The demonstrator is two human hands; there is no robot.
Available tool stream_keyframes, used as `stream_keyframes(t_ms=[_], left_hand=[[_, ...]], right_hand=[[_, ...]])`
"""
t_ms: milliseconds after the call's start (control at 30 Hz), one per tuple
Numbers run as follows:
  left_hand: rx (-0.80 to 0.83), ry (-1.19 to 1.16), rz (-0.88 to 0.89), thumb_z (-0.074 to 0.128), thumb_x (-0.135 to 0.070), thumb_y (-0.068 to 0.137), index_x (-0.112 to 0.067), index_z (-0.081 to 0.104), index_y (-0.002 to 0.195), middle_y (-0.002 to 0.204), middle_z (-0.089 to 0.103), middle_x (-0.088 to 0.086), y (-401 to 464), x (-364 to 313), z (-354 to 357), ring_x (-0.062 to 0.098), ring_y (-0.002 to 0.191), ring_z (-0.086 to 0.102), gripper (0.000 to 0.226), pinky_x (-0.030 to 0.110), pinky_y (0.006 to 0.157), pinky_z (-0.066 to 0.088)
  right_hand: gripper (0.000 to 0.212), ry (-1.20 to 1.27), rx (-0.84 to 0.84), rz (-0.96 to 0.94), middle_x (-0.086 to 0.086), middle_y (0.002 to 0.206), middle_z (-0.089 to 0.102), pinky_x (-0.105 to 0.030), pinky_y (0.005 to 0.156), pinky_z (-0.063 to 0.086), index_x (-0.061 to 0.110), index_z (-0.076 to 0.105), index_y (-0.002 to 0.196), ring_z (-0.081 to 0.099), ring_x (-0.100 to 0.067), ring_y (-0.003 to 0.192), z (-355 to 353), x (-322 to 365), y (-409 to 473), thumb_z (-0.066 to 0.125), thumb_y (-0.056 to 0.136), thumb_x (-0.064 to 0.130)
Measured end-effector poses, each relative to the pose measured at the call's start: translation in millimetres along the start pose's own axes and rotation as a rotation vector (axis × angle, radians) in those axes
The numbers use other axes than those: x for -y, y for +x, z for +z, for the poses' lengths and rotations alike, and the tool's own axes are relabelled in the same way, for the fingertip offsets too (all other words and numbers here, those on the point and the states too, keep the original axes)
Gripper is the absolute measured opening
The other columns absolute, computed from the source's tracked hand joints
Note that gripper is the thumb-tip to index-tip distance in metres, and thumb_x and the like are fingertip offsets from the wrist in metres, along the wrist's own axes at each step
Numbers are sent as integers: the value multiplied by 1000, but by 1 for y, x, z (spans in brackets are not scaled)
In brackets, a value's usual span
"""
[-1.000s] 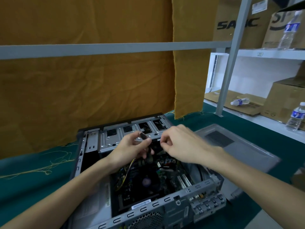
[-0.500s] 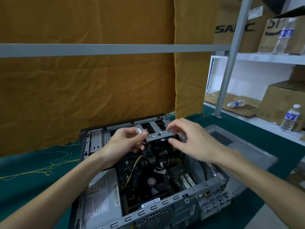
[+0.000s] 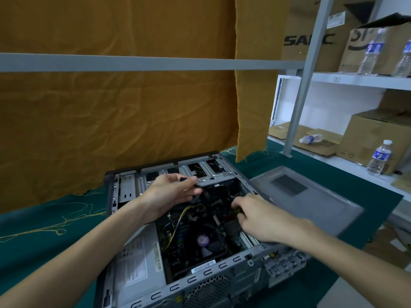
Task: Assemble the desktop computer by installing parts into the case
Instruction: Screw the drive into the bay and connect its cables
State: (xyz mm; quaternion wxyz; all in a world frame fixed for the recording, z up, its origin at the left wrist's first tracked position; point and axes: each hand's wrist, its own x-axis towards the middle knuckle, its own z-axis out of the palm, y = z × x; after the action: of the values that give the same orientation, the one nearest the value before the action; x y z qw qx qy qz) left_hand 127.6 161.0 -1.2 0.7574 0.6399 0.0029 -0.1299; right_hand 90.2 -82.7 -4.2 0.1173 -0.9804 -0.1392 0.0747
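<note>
An open grey desktop case (image 3: 213, 274) lies on its side on a green cloth, motherboard and CPU fan (image 3: 203, 240) showing inside. My left hand (image 3: 169, 192) is over the drive cage (image 3: 200, 172) and pinches a small black cable connector (image 3: 183, 180) between thumb and fingers. My right hand (image 3: 255, 216) reaches down into the case on the right, fingers curled round something small near the board; what it holds is hidden. Yellow and black wires (image 3: 189, 210) run under the left hand.
The case's grey side panel (image 3: 311, 201) lies flat to the right of the case. The power supply with a white label (image 3: 138, 263) fills the case's left. An orange cloth hangs behind. White shelves on the right carry cardboard boxes and water bottles (image 3: 379, 158).
My right hand has dropped from the drive cage down into the case on the right. My left hand stays over the cage with the connector.
</note>
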Motion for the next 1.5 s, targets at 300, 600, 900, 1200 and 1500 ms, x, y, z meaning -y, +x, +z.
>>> stream_keyframes(t_ms=[300, 600, 900, 1200, 1500], left_hand=[[214, 19, 2, 77, -30, 87, 12, 63, 113, 105, 76, 22, 16, 8, 20, 24, 96, 76, 50, 27, 79, 61], [179, 906, 503, 77, -34, 90, -24, 79, 105, 88, 78, -9, 18, 29, -2, 4, 80, 73, 18, 23, 74, 59], [116, 810, 598, 82, -26, 85, -24, 79, 99, 88, 78, -14, 13, 26, -2, 3, 83, 74, 14, 16, 75, 56], [153, 656, 576, 73, -20, 93, -15, 80, 108, 98, 79, -5, 9, 25, 0, 15, 90, 75, 16, 30, 82, 60], [199, 479, 523, 70, -11, 94, -5, 77, 107, 93, 79, 8, 7, 23, -2, 22, 85, 76, 17, 25, 79, 59]], right_hand=[[15, 692, -106, -233, 2, 95, 74, -39, 77, 57, 22, 57, 116, 72, -23, 78, -14, 31, 27, 60, 102, 27], [15, 747, -113, -124, 12, 61, 62, -25, 47, 42, 25, 77, 95, 50, -9, 46, 16, -2, 40, 64, 102, 27], [12, 905, -83, -184, 7, 73, 65, -21, 44, 41, 25, 77, 106, 47, -3, 45, 16, -3, 38, 71, 97, 21], [17, 1010, -4, -172, -4, 76, 69, -26, 55, 49, 5, 72, 112, 50, -10, 53, 11, -1, 38, 59, 102, 8], [23, 1177, 221, -138, 2, 67, 53, -24, 48, 34, 8, 76, 107, 31, -8, 46, 11, -3, 39, 61, 103, 25]])
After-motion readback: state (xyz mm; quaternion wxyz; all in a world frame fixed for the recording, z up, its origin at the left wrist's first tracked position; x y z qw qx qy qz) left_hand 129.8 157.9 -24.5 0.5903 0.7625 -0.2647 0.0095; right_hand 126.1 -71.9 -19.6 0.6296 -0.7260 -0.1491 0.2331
